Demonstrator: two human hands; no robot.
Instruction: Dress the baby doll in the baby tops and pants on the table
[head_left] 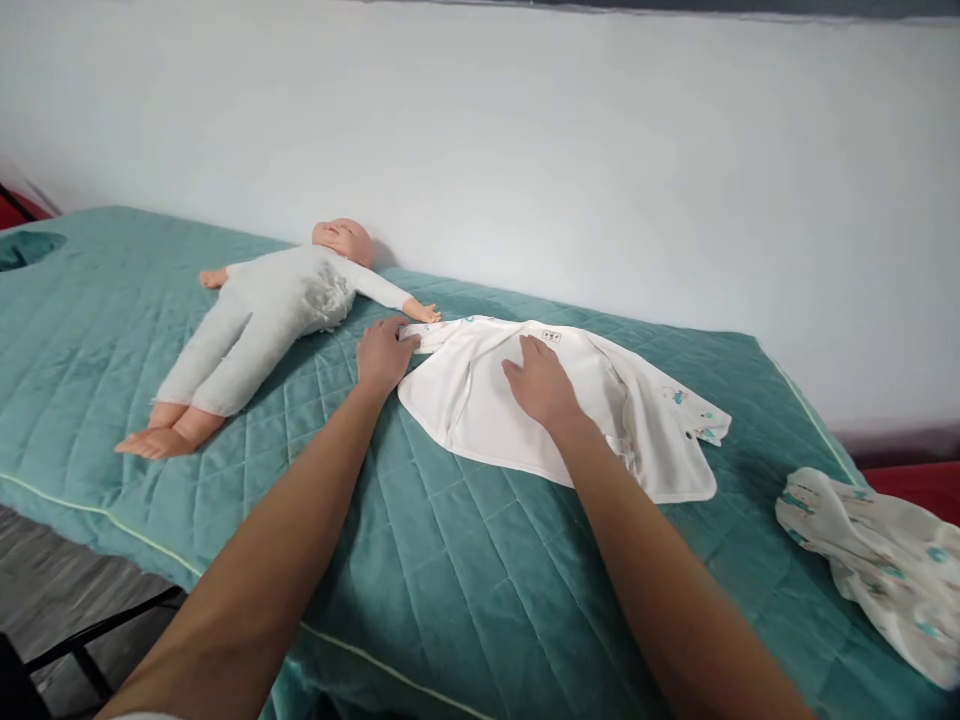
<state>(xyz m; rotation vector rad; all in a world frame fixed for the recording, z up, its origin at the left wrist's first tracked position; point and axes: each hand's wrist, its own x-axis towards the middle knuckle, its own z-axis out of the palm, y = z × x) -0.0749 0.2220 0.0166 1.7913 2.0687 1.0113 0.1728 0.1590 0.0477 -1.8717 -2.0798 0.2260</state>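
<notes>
A white baby shirt (510, 430) lies spread open on the green quilted cover, its plain inside facing up and its sleeves stretched to either side. At the left sleeve's end, my left hand (384, 355) is closed on the cuff, though its fingertips are partly hidden. My right hand (541, 382) rests over the middle of the shirt just below the neck label (551, 336), fingers stretched out and apart from the thumb. Left of the shirt a baby doll (259, 300) with a white cloth body lies on its back, one of its hands close to the left cuff.
Another printed white baby garment (885, 560) lies crumpled at the right edge. The green quilted cover (450, 570) spreads over the bed against a white wall (525, 150). A black metal frame (97, 630) stands at the lower left, above the grey floor (45, 550).
</notes>
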